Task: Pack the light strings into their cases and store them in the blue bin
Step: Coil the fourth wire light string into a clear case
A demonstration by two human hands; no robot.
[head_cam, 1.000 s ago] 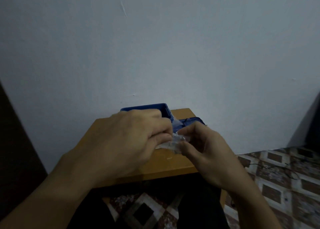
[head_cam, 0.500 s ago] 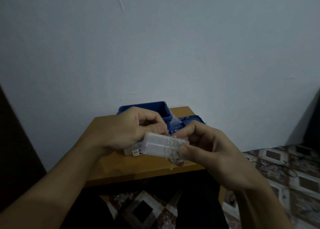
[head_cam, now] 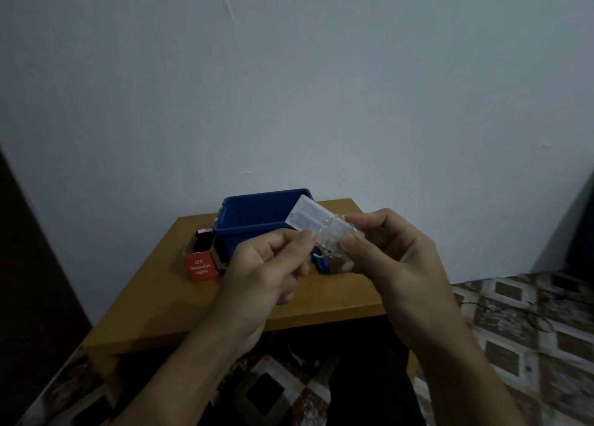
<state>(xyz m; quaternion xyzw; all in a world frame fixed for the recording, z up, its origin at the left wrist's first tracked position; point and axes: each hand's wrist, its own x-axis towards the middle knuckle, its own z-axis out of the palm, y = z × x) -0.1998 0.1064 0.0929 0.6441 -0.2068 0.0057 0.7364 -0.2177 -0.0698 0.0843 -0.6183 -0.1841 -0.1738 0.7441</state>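
Both hands hold a clear plastic light-string battery pack (head_cam: 316, 224) up in front of the blue bin (head_cam: 254, 218). My right hand (head_cam: 390, 258) pinches its right end between thumb and fingers. My left hand (head_cam: 273, 271) pinches its lower left edge with thumb and forefinger. A bundle of thin wire and small lights (head_cam: 334, 260) hangs under the pack, partly hidden by my fingers. An open red carton (head_cam: 201, 266) labelled LED Decorative Lights stands left of the bin.
The bin and carton sit on a small wooden table (head_cam: 337, 300) against a pale wall. A blue lid or second blue piece (head_cam: 321, 266) peeks out behind my hands. Patterned floor tiles and a dark cable (head_cam: 501, 311) lie to the right.
My hands have lifted the clear pack higher and tilted it. My left hand shifted down and right, uncovering the red carton and the bin's front.
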